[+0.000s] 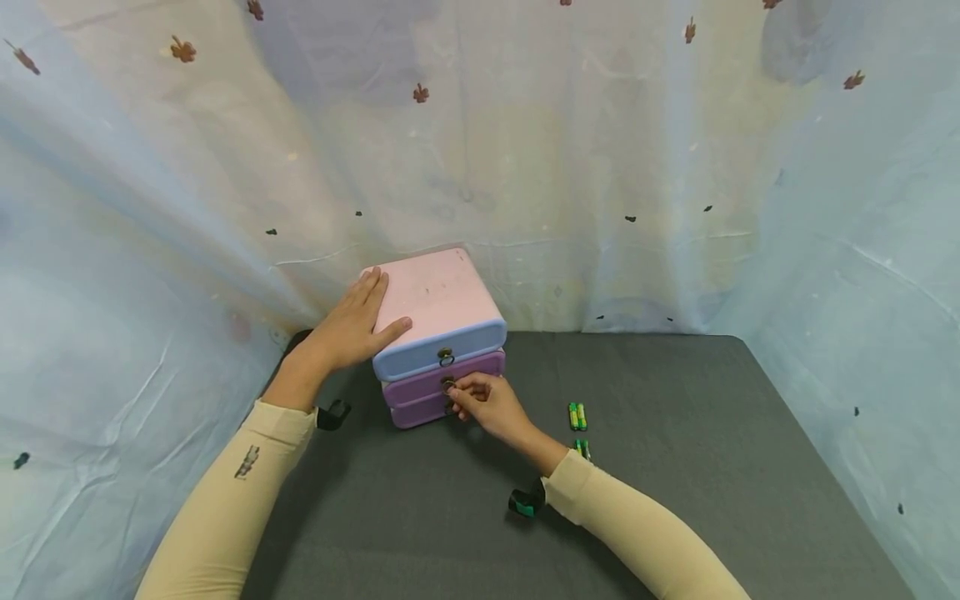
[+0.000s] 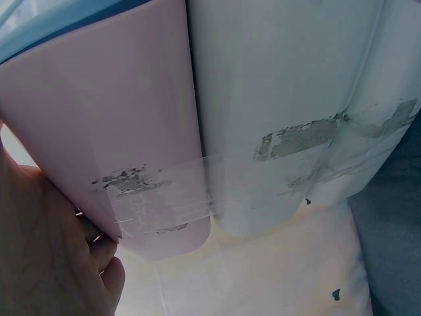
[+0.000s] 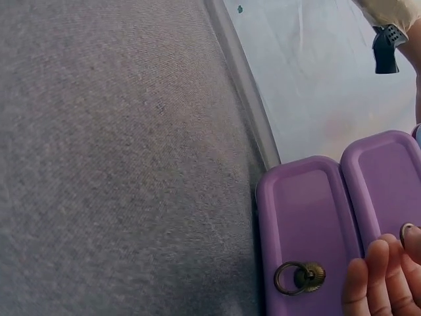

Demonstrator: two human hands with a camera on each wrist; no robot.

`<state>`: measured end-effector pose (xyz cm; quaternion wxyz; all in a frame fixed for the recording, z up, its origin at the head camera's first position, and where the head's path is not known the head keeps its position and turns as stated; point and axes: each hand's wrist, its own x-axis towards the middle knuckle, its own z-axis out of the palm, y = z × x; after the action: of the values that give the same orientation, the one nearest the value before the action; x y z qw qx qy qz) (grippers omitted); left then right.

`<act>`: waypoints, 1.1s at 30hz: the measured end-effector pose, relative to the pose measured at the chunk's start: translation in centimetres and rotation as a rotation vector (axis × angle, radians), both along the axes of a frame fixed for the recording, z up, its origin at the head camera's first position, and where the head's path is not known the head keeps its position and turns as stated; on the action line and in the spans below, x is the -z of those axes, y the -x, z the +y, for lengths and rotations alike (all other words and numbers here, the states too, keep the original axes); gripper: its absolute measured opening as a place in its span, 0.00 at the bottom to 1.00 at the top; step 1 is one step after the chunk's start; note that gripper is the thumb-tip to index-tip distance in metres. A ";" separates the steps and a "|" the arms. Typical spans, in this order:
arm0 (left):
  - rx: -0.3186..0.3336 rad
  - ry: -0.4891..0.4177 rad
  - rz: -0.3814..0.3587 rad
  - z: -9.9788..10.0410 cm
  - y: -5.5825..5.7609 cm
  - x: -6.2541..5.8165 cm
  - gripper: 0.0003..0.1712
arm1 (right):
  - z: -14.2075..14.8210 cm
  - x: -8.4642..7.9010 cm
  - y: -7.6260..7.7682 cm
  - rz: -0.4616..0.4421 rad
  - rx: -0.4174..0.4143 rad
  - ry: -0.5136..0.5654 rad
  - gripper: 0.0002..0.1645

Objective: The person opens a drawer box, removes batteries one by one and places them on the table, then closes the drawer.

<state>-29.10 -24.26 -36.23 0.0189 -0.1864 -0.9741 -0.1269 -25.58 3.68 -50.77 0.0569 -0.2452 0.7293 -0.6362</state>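
- Clearly just off the middle of the head view, toward eight o'clock: a small stacked drawer unit point(image 1: 440, 292), pink on top, front toward five or six o'clock.
- On that front, three drawers one above another: blue top drawer point(image 1: 412, 357), purple middle drawer point(image 1: 412, 387), purple bottom drawer point(image 1: 416, 412).
- At five o'clock from the unit, right hand point(image 1: 487, 406), thumb and finger together, pinching the ring handle point(image 1: 447, 384) of the middle drawer.
- At nine o'clock, left hand point(image 1: 352, 325), fingers straight and thumb spread apart, resting on the pink top, probably as a brace.
- By judgement, done: bracing the unit and taking hold of the ring. Not yet apparent: any drawer clearly drawn out. Impossible to tell about a slight gap.
- Only in the left wrist view: clear tape point(image 2: 164, 204) and torn silvery patches along the unit's side.
- Plain in the right wrist view, mostly hidden by fingers in the head view: the lower ring pull point(image 3: 309, 276).
- Only in the head view, toward four o'clock from the unit: two pairs of green batteries point(image 1: 577, 417) on the dark table point(image 1: 660, 467), the nearer pair partly behind the sleeve point(image 1: 637, 525).
- At twelve o'clock, a pale curtain point(image 1: 525, 167).
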 end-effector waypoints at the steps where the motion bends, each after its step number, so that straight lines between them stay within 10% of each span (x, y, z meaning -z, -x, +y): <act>1: 0.001 -0.001 0.000 0.0 0.0 0.0 0.60 | 0.0 0.1 0.0 -0.002 0.005 -0.003 0.13; 33: 0.009 -0.019 -0.001 -0.1 0.0 0.1 0.60 | 0.6 3.5 -0.8 -0.086 0.070 -0.067 0.12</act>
<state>-29.15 -24.35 -36.37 0.0197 -0.1907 -0.9720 -0.1360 -24.77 4.33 -54.29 0.0742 -0.1902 0.7553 -0.6228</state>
